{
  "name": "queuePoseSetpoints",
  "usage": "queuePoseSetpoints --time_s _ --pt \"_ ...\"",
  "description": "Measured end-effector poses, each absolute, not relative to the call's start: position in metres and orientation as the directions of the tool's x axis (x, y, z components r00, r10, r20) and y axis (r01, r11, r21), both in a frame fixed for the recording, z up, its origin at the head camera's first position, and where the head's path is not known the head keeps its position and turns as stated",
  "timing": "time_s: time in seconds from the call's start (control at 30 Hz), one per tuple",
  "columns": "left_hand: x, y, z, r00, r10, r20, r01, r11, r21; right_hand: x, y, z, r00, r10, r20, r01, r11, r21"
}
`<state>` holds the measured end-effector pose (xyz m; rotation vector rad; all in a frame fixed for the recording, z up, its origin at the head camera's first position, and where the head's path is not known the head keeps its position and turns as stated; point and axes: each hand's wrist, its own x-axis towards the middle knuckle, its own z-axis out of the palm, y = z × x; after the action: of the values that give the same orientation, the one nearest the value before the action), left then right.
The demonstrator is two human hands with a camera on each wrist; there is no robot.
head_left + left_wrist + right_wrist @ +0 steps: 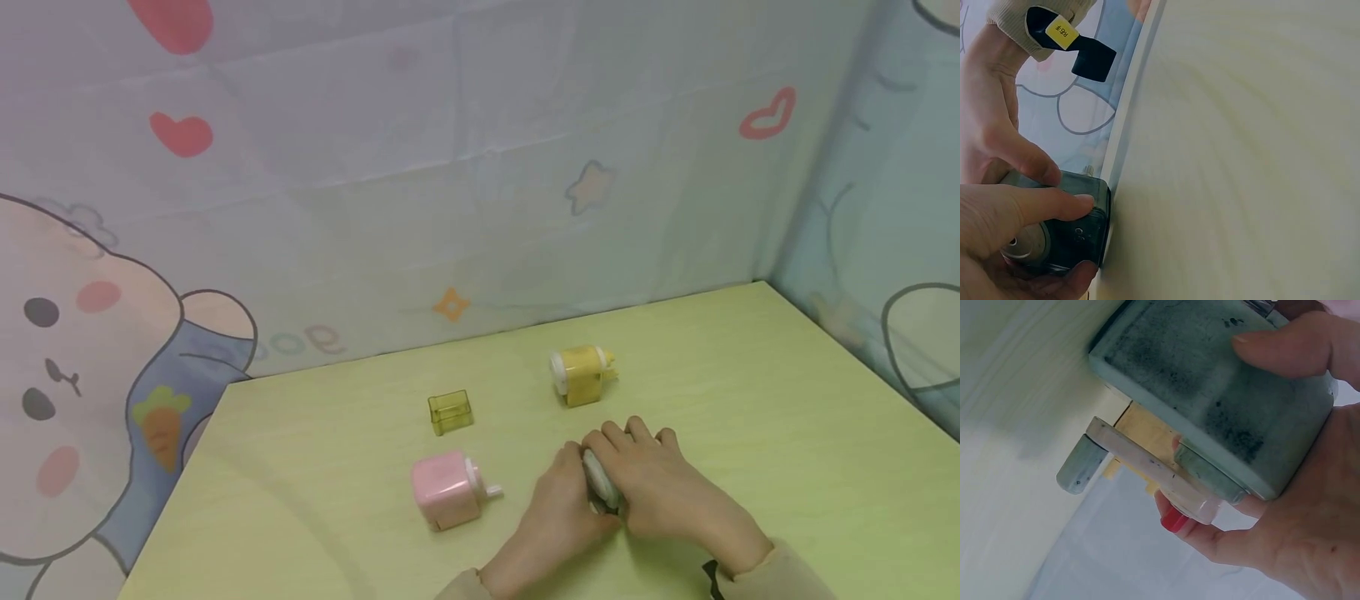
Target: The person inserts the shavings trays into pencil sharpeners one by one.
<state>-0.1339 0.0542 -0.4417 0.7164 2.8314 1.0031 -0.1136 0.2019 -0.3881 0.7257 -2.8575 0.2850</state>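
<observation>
A grey-green crank pencil sharpener [1210, 394] with dark smudges is held between both hands, low over the table. My left hand [562, 508] grips it from the left side, one finger along its top in the left wrist view. From the right, my right hand [660, 483] wraps over it, and the thumb lies on its broad face in the right wrist view. The pale crank arm [1147, 462] with its grey-green knob [1082, 464] sticks out on one side. In the head view the hands hide most of the sharpener.
On the yellow-green table [300, 500], a pink pencil sharpener [446, 490] stands left of the hands. Beyond the hands is a yellow pencil sharpener [581, 375], and a see-through yellow shavings drawer [450, 412] lies farther left. A printed cloth [375, 167] hangs behind the table.
</observation>
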Motion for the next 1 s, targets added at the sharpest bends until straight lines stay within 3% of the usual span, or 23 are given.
queuePoseSetpoints --time_s 0.63,1.0 --pt "-0.127 0.062 -0.430 -0.914 0.391 0.105 0.378 0.730 0.569 -0.114 0.202 -0.387 -0.887 -0.427 0.176 -0.455 0.874 -0.171" --pt "-0.134 0.060 -0.432 -0.863 0.480 0.157 0.483 0.696 0.532 -0.112 0.198 -0.385 -0.899 -0.405 0.168 -0.431 0.886 -0.171"
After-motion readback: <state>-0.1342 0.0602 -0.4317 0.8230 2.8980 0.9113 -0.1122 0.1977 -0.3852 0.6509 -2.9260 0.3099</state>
